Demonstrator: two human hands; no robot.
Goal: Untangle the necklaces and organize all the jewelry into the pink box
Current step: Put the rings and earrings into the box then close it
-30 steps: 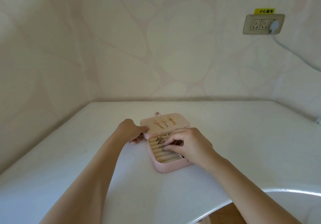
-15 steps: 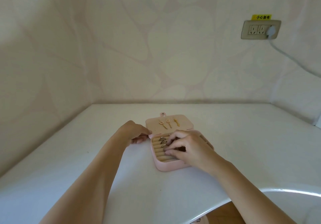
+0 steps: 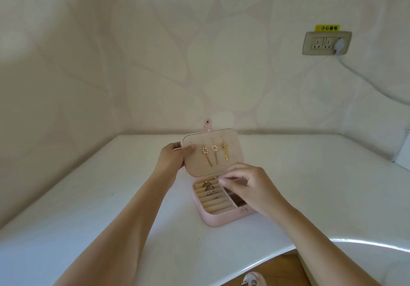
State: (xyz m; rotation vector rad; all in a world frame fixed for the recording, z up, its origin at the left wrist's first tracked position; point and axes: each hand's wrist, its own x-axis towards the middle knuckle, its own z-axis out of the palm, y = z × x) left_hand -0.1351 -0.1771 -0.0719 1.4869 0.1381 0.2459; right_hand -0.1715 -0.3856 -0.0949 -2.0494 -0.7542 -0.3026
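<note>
Pink box (image 3: 218, 219) lies right under the right hand (image 3: 250, 188), fingers curled, hold unclear, while the left hand (image 3: 174, 159) grips its lid (image 3: 235, 163).

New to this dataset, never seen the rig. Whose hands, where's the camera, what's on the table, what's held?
No machine: a person's bare hands, filmed by one camera worn on the head, looking down. On the white table stands an open pink box. The left hand grips its raised lid by the left edge; three earrings hang inside it. Rings sit in the box's rolls. The right hand hovers over the right compartments, fingers pinched together; whether they hold anything is too small to tell.
</note>
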